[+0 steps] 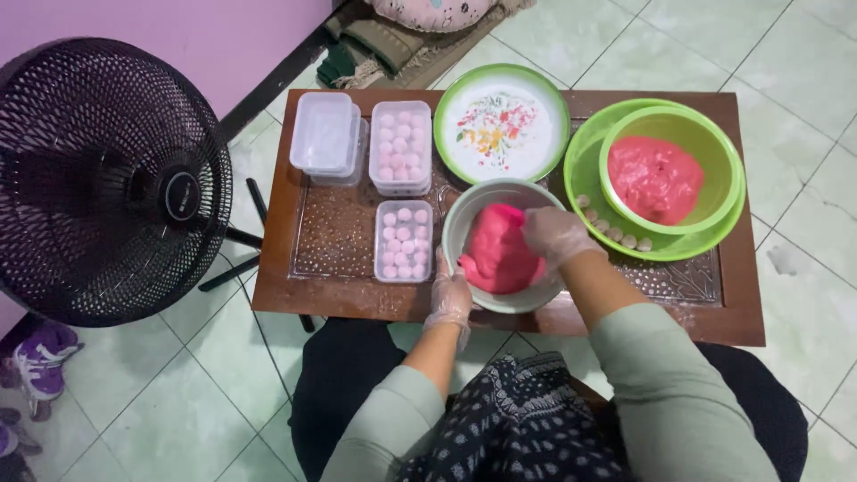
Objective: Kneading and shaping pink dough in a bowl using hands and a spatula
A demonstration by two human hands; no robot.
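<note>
Low wooden table (714, 308) w/ bowls (464, 214), plate (446, 134) & plastic tubs (402, 241) (some stacked).

Tiled floor (223, 393), purple wall (223, 36), black fan (107, 178)

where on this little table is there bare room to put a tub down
One bare patch: the table's patterned glass left of the lower tub of pink balls, below the stacked empty tubs. A thin front strip right of the grey bowl is bare too. The back and right side are crowded by the plate and green bowls.

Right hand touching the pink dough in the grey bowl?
Touching. Head view shows the gloved right hand pressing into the pink dough, no gap.
</note>
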